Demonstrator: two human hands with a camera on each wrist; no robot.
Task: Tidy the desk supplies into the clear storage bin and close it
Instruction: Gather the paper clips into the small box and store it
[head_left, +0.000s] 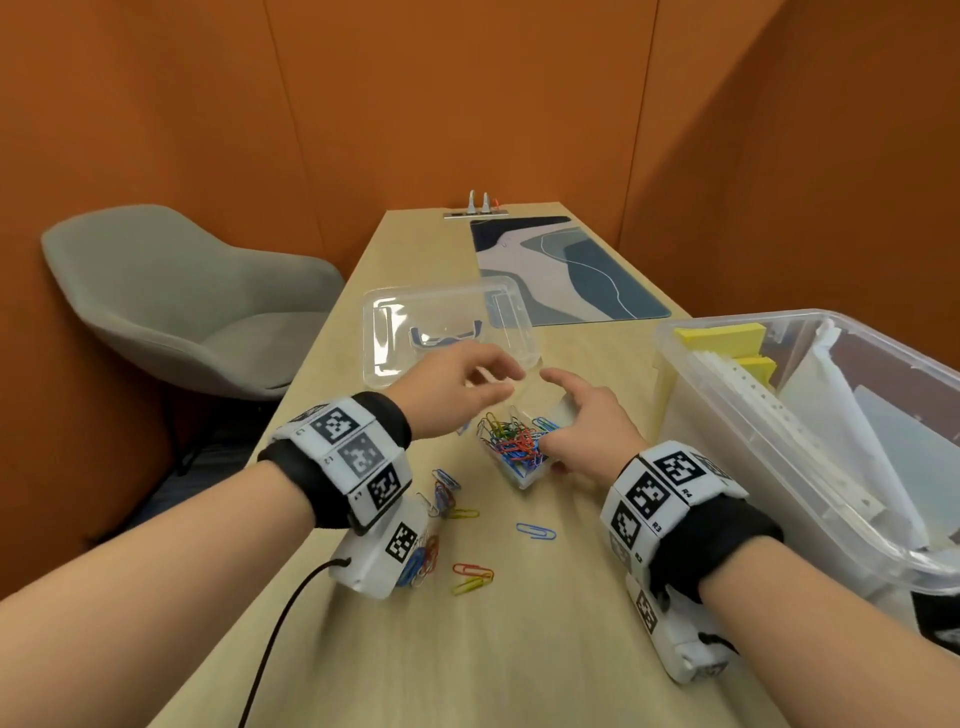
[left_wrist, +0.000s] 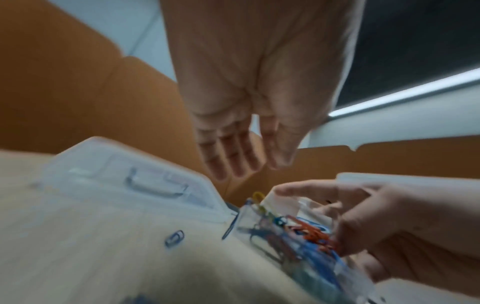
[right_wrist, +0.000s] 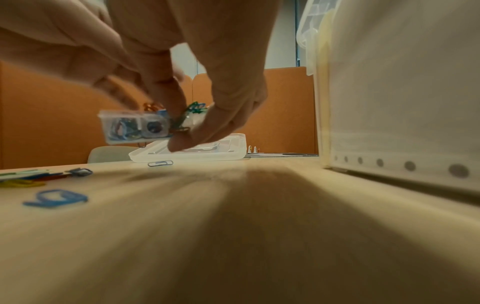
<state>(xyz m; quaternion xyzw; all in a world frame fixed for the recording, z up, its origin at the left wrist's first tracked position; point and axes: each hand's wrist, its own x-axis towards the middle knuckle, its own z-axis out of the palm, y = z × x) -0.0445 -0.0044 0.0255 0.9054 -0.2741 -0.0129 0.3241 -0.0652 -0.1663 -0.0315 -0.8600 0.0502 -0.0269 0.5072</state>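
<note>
A small clear box of coloured paper clips (head_left: 514, 449) is gripped by my right hand (head_left: 563, 415), fingers curled round its right side. In the right wrist view the box (right_wrist: 132, 127) hangs a little above the table, with clips sticking out. My left hand (head_left: 496, 376) hovers just over the box with straight fingers (left_wrist: 233, 162) and holds nothing. The big clear storage bin (head_left: 691, 415) stands open at the right, with yellow note pads and white sheets inside. Its lid (head_left: 447, 332) lies flat beyond my hands.
Loose paper clips lie on the wooden table near my wrists: a blue one (head_left: 535, 531), a red and yellow pair (head_left: 472, 571), and a cluster (head_left: 444, 496) by my left wrist. A patterned desk mat (head_left: 571, 270) lies further back. A grey chair (head_left: 182, 301) stands left of the table.
</note>
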